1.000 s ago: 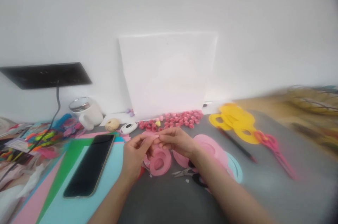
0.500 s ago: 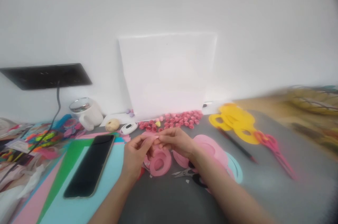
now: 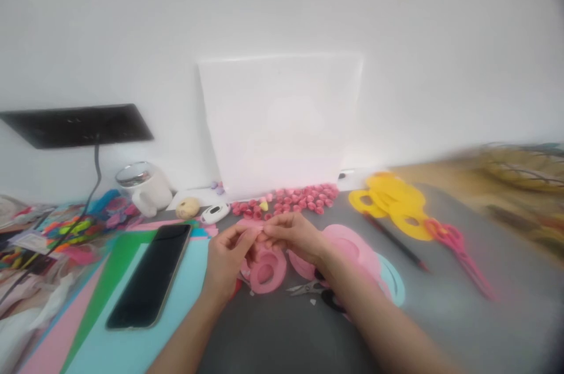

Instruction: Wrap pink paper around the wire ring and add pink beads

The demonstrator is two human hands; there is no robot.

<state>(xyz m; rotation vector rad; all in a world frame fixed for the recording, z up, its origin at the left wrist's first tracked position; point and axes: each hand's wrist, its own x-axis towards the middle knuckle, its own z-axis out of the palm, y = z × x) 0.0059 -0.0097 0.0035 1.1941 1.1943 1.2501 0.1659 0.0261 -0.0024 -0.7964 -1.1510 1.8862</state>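
A small pink piece (image 3: 260, 229) sits between the hands (image 3: 225, 258) (image 3: 296, 239), pinched by both.

Single head cam, worn, looking forward and slightly down. Wall (image 3: 282, 4) fills the upper half; grey surface (image 3: 282, 327) fills the lower middle, its far edge against the wall. Near edge not visible. Close range: both forearms enter from the bottom, hands (image 3: 220, 262) (image 3: 297, 236) below centre. No second view, so no overlap.

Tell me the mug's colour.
The mug is white with a silvery rim, best seen in the head view.
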